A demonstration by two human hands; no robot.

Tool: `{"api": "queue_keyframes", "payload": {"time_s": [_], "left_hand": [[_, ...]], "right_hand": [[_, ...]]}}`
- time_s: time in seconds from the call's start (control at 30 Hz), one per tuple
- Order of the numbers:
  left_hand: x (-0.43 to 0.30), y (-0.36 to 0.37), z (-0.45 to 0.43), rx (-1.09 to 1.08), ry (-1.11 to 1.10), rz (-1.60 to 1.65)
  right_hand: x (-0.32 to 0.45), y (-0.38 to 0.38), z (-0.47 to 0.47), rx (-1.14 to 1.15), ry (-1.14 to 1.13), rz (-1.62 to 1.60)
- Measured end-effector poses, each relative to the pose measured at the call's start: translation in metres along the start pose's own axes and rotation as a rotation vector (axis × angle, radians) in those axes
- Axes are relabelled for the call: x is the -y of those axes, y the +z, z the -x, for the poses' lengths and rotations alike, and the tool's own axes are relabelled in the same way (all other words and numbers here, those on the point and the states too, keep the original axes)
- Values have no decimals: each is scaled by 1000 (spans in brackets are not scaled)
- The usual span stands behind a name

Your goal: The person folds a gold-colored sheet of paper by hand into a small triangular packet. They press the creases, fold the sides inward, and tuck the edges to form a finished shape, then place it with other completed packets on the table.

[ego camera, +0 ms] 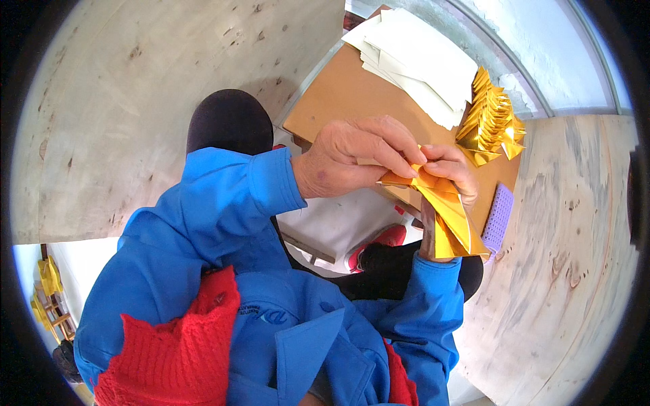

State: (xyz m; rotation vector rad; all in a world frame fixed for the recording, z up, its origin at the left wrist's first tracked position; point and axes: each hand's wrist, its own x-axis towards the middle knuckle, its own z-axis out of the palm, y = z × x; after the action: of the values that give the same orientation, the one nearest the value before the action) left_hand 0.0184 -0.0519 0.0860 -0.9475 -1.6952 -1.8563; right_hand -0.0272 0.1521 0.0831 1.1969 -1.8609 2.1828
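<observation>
A folded piece of gold foil paper is held between both hands, its lower end spreading into pointed flaps. My left hand comes from the left, its thumb and fingertips pinching the paper's upper folded edge. On the other side, my right hand grips the same edge with bent fingers, and the paper partly hides its palm and wrist. The two sets of fingertips are close together. Beyond the right hand, a nested row of folded gold foil pieces rests on the brown tabletop.
Loosely stacked white sheets lie on the table's far part. A purple mesh-like item is at its right edge. Wooden panels stand on both sides. My knees and a red shoe show below the table. Yellow objects are at far left.
</observation>
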Motion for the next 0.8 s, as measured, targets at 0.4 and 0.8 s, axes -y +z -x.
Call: {"api": "queue_keyframes", "payload": {"time_s": [0.4, 0.8], "left_hand": [[-5, -1, -3, 108, 202, -233], [-9, -2, -2, 159, 328, -371]], "right_hand": [[-2, -6, 8, 10, 75, -140], [-11, -3, 10, 14, 89, -260]]}}
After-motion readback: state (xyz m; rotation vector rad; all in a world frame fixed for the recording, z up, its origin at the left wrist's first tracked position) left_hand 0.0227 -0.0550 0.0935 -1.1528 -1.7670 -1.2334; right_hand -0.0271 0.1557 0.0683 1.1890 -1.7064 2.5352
